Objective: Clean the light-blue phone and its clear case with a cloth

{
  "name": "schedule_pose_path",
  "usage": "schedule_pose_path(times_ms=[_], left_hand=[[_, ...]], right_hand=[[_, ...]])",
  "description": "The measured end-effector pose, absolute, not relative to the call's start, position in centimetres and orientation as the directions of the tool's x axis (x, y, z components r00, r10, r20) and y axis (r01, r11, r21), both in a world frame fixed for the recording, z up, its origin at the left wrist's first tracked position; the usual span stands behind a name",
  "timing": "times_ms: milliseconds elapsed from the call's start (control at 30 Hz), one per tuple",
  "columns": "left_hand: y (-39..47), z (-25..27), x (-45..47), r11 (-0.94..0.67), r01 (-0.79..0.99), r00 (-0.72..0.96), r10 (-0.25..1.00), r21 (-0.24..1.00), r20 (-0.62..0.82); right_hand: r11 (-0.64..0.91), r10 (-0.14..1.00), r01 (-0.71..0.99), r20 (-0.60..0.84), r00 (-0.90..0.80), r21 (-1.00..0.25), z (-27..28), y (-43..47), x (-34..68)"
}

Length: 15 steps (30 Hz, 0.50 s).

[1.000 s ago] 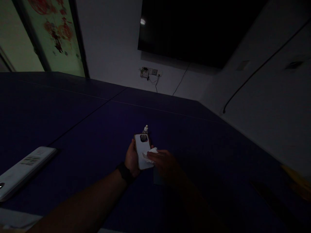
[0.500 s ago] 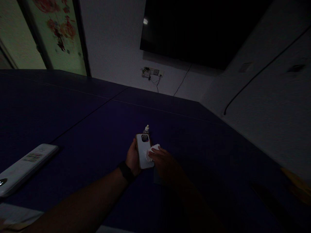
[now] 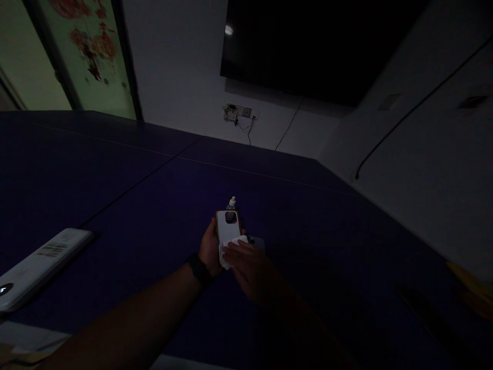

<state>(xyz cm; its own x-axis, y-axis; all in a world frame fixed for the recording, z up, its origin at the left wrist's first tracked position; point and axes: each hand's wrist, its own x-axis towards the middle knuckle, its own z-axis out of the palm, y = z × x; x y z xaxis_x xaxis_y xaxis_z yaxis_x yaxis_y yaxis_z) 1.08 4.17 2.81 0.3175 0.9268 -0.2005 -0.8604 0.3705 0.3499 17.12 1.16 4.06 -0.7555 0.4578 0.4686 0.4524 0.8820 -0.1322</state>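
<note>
On the blue tabletop [image 3: 162,216]: directions run with twelve pointing away from the person, toward the wall.
Phone case [image 3: 228,226]: held in front of the person, its long axis running from a little before twelve to a little before six, camera cutout at the far end.
Left hand [image 3: 209,247]: at the case's nine o'clock edge, the grip closed round it—thumb along that edge, fingertips just showing at three. The case lies toward two from this hand.
Right hand [image 3: 249,261]: coming in from five, fingers together and fairly flat, holding a white tissue [image 3: 235,240] against the case's near half. The case lies toward ten or eleven from it; the thumb is too dark to read.
Nearer hand: the left, directly on the case—the right bears on it through the tissue.
Bottle [image 3: 231,204]: at twelve, just beyond the case, partly hidden by it.
Dark flat item [image 3: 259,242]: toward three from the case, mostly hidden behind the right hand.
</note>
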Motion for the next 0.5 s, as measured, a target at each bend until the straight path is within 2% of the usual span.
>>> schedule_pose_path(times_ms=[133, 300, 400, 500], left_hand=[[4.3, 2.2, 0.7, 0.430, -0.827, 0.389, 0.903, 0.363, -0.182], [4.3, 2.0, 0.7, 0.380, -0.855, 0.346, 0.925, 0.353, -0.157], [4.4, 2.1, 0.6, 0.429, -0.827, 0.386, 0.903, 0.362, -0.188], [4.4, 2.4, 0.7, 0.425, -0.831, 0.376, 0.905, 0.359, -0.199]], right_hand=[[0.903, 0.430, 0.393, 0.366, -0.825, -0.175, 5.0, 0.7, 17.2], [0.867, 0.496, 0.473, 0.345, -0.797, -0.155, 5.6, 1.1, 17.9], [0.875, 0.483, 0.449, 0.284, -0.828, -0.179, 5.7, 1.2, 17.8], [0.878, 0.478, 0.448, 0.284, -0.831, -0.167, 5.9, 1.3, 17.8]])
